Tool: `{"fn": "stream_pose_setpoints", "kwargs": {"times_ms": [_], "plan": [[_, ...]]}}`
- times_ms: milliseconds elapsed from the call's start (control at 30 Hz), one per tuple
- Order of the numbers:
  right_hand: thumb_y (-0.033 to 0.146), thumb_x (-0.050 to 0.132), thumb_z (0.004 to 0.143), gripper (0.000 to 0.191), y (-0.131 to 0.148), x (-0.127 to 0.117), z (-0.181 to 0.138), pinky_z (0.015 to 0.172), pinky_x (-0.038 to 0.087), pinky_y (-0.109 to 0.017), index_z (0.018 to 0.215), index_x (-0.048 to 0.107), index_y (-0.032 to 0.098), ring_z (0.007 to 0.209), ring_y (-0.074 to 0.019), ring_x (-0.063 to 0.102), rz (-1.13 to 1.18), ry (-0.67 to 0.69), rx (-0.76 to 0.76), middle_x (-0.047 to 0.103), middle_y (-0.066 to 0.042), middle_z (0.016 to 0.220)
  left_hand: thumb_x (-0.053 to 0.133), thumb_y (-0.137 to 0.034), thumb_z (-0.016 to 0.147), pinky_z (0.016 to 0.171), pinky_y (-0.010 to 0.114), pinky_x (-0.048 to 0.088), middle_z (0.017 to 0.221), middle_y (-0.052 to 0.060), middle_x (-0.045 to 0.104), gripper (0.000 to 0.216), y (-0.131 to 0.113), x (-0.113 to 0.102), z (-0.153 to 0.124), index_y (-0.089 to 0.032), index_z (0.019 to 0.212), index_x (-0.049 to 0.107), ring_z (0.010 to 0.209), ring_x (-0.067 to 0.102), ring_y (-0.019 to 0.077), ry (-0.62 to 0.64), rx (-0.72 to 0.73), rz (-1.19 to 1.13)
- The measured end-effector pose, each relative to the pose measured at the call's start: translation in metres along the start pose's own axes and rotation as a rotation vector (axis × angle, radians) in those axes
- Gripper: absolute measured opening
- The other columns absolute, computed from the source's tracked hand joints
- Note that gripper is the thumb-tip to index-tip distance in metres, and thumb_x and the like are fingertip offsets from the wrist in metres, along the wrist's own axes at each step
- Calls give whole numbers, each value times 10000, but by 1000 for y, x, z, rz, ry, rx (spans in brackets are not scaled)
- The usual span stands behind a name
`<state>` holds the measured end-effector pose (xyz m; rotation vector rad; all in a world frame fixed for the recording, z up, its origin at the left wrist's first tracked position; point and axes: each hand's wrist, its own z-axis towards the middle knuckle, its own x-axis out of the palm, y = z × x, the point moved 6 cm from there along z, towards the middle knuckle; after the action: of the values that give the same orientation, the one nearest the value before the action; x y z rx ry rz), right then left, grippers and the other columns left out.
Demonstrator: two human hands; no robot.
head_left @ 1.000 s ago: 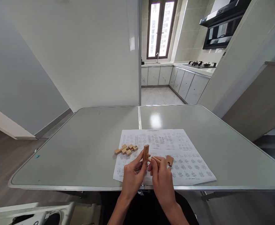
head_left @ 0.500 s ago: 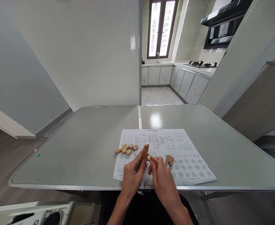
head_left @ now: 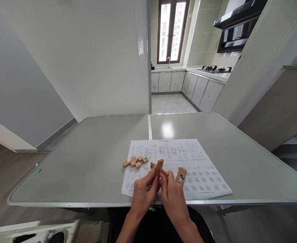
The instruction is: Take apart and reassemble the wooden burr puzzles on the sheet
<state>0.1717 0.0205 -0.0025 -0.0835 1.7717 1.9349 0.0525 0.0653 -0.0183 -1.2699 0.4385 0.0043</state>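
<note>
Over the near half of a printed sheet (head_left: 199, 152), my left hand (head_left: 143, 189) pinches an upright wooden puzzle piece (head_left: 159, 164) that carries a dark mark. A second wooden piece lies crosswise through or against it, and my right hand (head_left: 173, 190) is closed on that crosswise wooden piece (head_left: 165, 172) at its right end. The fingertips of both hands nearly meet and hide where the pieces join. Just right of my right hand, a notched wooden piece (head_left: 182, 173) rests on the sheet. Several notched wooden pieces (head_left: 135, 162) lie clustered to the left, partly on the paper.
The sheet, covered in small line diagrams, lies on a grey folding table (head_left: 87, 162) with a metal rim and a centre seam. A small teal bit (head_left: 39, 170) sits near the left edge. A white bin-like object (head_left: 44, 233) stands below, at the lower left.
The crosswise piece has moved left against the upright one, and its end now shows on the left side. My right hand has come closer to my left. The view has shifted slightly.
</note>
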Motion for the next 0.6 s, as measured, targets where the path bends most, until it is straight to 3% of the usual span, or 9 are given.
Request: {"fn": "stream_pose_setpoints", "kwargs": {"times_ms": [300,600], "plan": [[467,250,1082,348,-3,1,1,521,516,-351,943,492,259,645,-266,733,-112,73,26,711,-36,764,568,-320,1009,798,304,646,861,-6,786,473,-5,-2,0,-253,1477,559,698,744,161,-19,37,21],[413,261,1075,307,-3,1,0,503,485,-360,949,485,245,597,-265,707,-89,84,41,691,-36,727,609,-321,991,904,363,642,1134,56,797,419,-8,0,-2,-225,1398,633,977,784,244,10,50,-30]]}}
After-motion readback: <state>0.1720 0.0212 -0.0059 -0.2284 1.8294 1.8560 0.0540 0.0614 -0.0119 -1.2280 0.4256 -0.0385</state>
